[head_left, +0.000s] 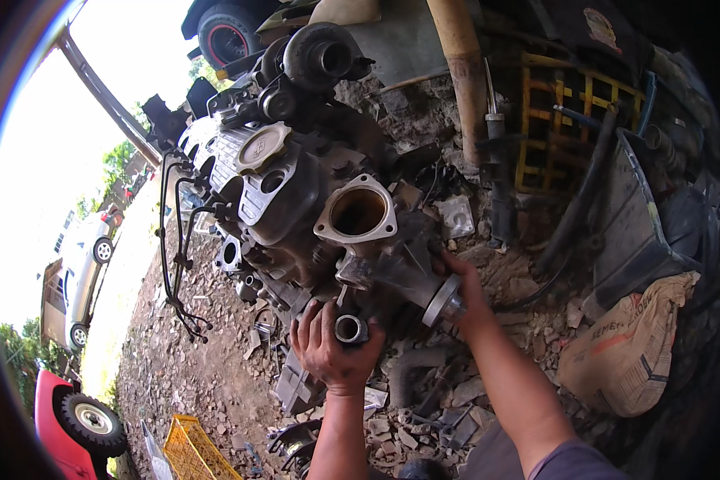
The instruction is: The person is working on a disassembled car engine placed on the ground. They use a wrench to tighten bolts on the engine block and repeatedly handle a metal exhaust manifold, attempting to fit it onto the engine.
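A large grimy engine (296, 184) stands in front of me, with a ribbed cover and an oil filler cap (262, 147) on top. At its near end is a cast metal housing (400, 268) with a three-hole triangular flange (386, 216) around a rusty open bore. My left hand (332, 348) is closed around a short pipe stub (350, 329) low on the engine, its fingers on the left and its thumb on the right. My right hand (466, 290) grips the housing's right side, beside a round shiny metal hub (444, 302). Some of its fingers are hidden behind the casting.
A turbocharger (320, 56) sits at the engine's far end, and bent metal lines (168, 240) stick out left. Rubble and loose parts cover the ground. Right are a paper sack (628, 344), a dark bin (636, 216) and a yellow crate (572, 120). A wooden post (460, 80) stands behind.
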Motion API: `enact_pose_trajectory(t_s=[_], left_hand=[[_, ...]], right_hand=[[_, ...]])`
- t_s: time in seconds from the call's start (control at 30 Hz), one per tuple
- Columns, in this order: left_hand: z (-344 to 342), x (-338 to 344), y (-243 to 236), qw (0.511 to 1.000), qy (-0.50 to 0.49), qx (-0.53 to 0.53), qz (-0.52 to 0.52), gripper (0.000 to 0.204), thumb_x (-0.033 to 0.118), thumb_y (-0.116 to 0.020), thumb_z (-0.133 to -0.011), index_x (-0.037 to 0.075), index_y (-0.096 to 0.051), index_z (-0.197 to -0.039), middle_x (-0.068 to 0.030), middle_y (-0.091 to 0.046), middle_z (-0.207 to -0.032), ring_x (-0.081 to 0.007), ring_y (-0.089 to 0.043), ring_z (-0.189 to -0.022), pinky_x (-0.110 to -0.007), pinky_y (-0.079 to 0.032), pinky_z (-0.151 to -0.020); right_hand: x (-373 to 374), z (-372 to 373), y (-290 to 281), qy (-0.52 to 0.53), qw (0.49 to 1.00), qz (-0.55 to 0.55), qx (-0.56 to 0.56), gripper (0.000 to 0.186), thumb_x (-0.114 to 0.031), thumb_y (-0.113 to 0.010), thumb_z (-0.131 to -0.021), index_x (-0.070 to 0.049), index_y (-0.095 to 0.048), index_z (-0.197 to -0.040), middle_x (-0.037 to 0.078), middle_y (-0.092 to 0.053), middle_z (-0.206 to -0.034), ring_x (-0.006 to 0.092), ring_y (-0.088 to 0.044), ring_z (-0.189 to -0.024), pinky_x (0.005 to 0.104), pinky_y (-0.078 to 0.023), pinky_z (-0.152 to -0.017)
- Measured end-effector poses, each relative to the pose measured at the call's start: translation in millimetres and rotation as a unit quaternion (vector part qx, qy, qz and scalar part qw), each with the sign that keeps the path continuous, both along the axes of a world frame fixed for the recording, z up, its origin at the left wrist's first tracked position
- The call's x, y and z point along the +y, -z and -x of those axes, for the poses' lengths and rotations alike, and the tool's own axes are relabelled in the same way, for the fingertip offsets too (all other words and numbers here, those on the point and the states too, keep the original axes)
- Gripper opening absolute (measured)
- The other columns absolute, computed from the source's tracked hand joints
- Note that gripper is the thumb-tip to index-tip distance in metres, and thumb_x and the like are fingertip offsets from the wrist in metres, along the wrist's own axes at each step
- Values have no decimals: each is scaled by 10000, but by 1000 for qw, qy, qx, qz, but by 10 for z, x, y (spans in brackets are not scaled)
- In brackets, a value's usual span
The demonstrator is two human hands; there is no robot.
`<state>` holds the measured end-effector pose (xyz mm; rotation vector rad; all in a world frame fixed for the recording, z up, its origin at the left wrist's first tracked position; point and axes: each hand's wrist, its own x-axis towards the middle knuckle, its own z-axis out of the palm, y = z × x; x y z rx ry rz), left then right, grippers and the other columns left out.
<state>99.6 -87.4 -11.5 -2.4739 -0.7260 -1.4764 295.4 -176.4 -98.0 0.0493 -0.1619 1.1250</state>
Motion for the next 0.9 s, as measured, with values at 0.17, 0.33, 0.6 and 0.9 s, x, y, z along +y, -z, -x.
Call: enact_pose_trajectory(t_s=[0.17, 0.33, 0.6, 0.9], left_hand=[[2, 1, -14, 1000, -5, 0, 3, 520, 357, -739, -623, 47, -655, -1032, -111, -671, -997, -293, -615, -1038, -478, -399, -984], [-5, -49, -61, 1000, 4, 19, 10, 559, 289, -723, -629, -2, -617, -1095, -157, -651, -1046, -350, -598, -1037, -490, -422, -973], [5, -36, -36, 1000, 7, 30, 1, 584, 282, -715, -651, -41, -602, -1125, -183, -642, -1084, -360, -587, -1049, -481, -428, -962], [60, 8, -40, 999, -11, 31, -8, 590, 255, -729, -626, -34, -605, -1125, -176, -646, -1070, -359, -592, -1039, -478, -434, -955]], right_hand=[[-25, 186, -119, 33, 983, 182, 11, 384, -275, -548, -939, -21, -527, -1226, 154, -658, -1058, 294, -667, -948, 419, -548, -870], [-19, 204, -175, -25, 990, 133, 35, 406, -292, -548, -937, 14, -543, -1203, 178, -658, -1098, 283, -675, -939, 401, -550, -862], [145, 252, -51, 3, 990, 139, 1, 422, -376, -601, -905, -20, -605, -1132, 141, -682, -1046, 243, -684, -905, 376, -568, -775], [-282, -342, 28, 324, 502, 482, -641, 251, -225, -538, -956, -12, -610, -1067, 172, -642, -987, 310, -655, -903, 424, -513, -810]])
